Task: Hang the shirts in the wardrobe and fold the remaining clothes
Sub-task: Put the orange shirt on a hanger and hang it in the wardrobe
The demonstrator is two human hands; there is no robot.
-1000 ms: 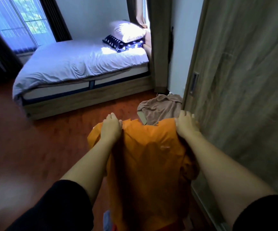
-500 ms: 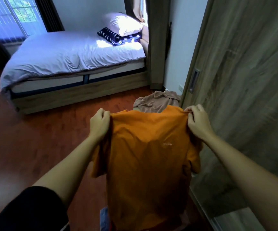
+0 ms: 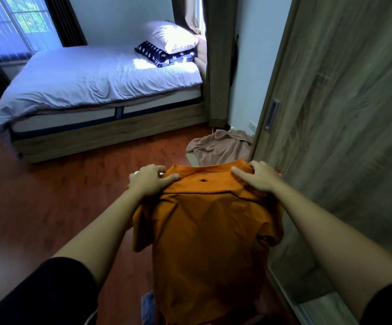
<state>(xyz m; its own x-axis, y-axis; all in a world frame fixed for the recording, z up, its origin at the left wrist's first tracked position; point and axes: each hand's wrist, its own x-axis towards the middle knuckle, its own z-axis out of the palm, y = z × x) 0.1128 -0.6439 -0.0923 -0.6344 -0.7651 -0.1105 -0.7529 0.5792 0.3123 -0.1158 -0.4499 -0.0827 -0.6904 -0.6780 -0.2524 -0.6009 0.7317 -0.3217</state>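
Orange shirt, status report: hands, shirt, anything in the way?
Left hand and right hand both gripping the orange shirt at the shoulders. Shirt hanging free, not yet hung. Wardrobe door shut alongside; beige cloth on floor ahead.

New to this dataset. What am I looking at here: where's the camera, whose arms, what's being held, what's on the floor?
There is no robot: the one view comes from a wide-angle camera worn on a person's head, looking forward and down, so the two bare forearms reaching in from the bottom are the wearer's own.

The left hand and right hand each grip a shoulder of an orange shirt, which hangs down in front of the person, neck opening at the top.

Beyond it, a beige garment lies crumpled on the reddish wooden floor. Some other fabric peeks out under the shirt's hem, too hidden to identify.

On the right is the wood-grain wardrobe door with a recessed handle. In the back stands a bed with a white pillow stacked on a dark star-patterned one.
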